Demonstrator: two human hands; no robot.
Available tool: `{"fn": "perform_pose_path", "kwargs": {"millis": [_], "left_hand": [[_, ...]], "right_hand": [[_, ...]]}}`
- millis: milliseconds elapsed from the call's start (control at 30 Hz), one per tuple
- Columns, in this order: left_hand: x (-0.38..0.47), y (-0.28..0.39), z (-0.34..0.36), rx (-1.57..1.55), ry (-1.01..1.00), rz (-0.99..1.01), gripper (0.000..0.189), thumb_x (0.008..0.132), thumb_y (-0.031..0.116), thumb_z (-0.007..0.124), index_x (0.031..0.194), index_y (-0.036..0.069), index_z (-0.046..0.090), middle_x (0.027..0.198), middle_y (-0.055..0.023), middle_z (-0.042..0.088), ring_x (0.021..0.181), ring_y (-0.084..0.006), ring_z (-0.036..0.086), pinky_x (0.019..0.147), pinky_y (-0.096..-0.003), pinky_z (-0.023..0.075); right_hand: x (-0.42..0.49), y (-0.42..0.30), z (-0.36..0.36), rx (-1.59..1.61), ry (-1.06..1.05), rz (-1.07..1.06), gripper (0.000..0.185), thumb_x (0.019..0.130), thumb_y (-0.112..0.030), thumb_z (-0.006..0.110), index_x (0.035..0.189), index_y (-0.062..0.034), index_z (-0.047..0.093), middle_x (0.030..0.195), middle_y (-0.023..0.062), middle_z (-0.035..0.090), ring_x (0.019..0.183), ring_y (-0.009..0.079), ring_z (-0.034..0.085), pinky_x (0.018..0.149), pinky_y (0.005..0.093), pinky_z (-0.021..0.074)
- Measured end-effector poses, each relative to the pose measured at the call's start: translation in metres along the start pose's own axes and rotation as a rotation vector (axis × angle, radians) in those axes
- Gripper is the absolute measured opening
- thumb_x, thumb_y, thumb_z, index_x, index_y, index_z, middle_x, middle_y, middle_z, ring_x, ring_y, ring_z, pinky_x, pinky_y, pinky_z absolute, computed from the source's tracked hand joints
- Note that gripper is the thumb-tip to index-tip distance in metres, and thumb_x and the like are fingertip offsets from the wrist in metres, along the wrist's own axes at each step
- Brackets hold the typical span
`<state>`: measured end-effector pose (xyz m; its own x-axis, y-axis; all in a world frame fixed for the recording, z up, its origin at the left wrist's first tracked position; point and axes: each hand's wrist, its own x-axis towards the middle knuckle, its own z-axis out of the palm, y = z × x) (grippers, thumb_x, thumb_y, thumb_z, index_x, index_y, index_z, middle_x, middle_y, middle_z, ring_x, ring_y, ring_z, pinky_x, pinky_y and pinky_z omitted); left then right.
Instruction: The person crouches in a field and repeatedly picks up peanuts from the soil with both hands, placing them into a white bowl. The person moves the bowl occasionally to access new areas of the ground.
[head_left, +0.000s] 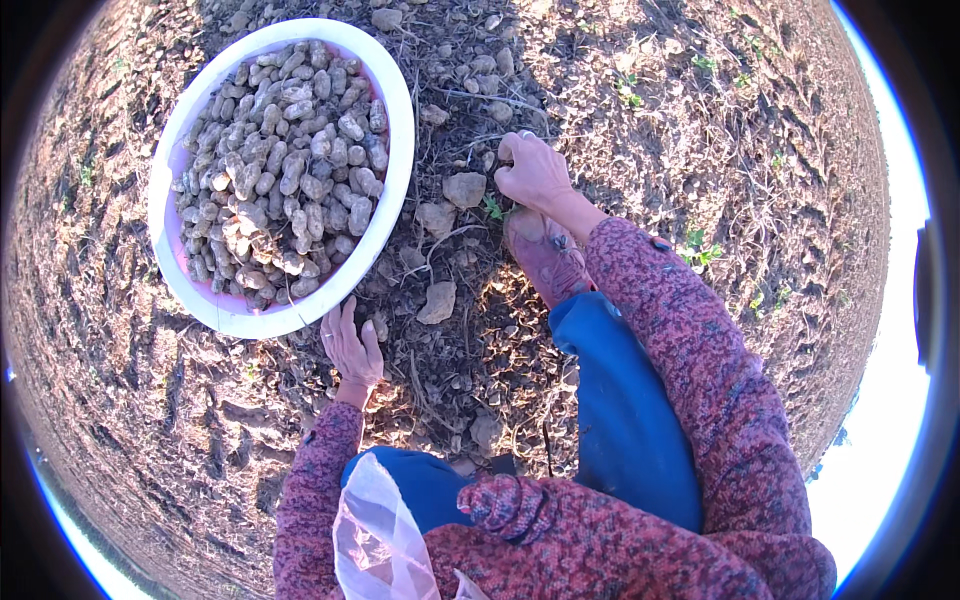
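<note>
A white-rimmed basin (405, 150) on the soil is heaped with unshelled, dirt-coated peanuts (289, 169). At the basin's near edge is my left hand (352, 352), its thumb apart from the fingers. The fingertips reach the rim's underside; whether they touch it is unclear. A small lump (379, 326), perhaps a peanut, lies by the thumb. My right hand (532, 169) is low over the ground just beyond my right shoe (547, 255). Its fingers are curled inward, hiding anything between them. Thin dry stalks (495, 137) lie beside its fingertips.
Clods of earth (465, 190) lie between the basin and my right shoe, another clod (438, 302) closer to me. Small green weeds (699, 251) grow to the right. A translucent plastic bag (382, 532) hangs at my front, by my blue-trousered knee (409, 476).
</note>
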<state>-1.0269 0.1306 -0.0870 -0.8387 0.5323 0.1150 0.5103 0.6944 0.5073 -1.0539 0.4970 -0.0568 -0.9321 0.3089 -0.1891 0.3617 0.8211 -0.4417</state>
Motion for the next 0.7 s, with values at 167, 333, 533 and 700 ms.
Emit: {"fn": "perform_pose_path", "kwargs": {"millis": [167,333,533,700], "left_hand": [[-0.003,0.007,-0.012,0.014,-0.083,-0.042,0.062,0.09,0.028,0.046,0.136,-0.006,0.022,0.137,-0.0285,0.025,0.125,-0.0393,0.029,0.103,-0.0475,0.0232],[0.024,0.041,-0.073,-1.04,0.204,-0.623,0.066,0.09,0.043,0.052,0.133,-0.002,0.029,0.126,-0.016,0.042,0.116,-0.0251,0.044,0.095,-0.0384,0.0396],[0.088,0.045,-0.106,-1.38,0.552,-1.149,0.031,0.09,0.023,0.058,0.11,0.002,0.047,0.092,-0.0073,0.058,0.082,-0.0211,0.063,0.076,-0.0328,0.057],[0.09,0.051,-0.107,-1.609,0.525,-1.123,0.037,0.078,-0.002,0.056,0.113,-0.004,0.045,0.086,-0.0202,0.063,0.077,-0.0326,0.066,0.073,-0.0433,0.0591]], "right_hand": [[0.021,0.017,0.014,-0.063,0.025,-0.501,0.025,0.073,-0.006,0.061,0.098,-0.0077,0.057,0.104,0.0091,0.053,0.094,0.0294,0.054,0.077,0.0379,0.0487],[0.027,0.037,0.0,0.024,-0.095,-0.642,0.029,0.072,-0.005,0.063,0.1,-0.0058,0.056,0.112,0.0103,0.049,0.094,0.0296,0.054,0.075,0.0377,0.0497],[0.046,0.039,-0.003,0.251,-0.058,-0.648,0.017,0.078,-0.008,0.059,0.095,-0.0062,0.055,0.092,0.0098,0.057,0.086,0.0288,0.057,0.075,0.0382,0.0491],[0.135,0.043,-0.049,0.175,0.271,-0.218,0.042,0.076,-0.001,0.056,0.117,-0.0078,0.053,0.088,0.0142,0.058,0.081,0.0316,0.058,0.073,0.039,0.0483]]}}
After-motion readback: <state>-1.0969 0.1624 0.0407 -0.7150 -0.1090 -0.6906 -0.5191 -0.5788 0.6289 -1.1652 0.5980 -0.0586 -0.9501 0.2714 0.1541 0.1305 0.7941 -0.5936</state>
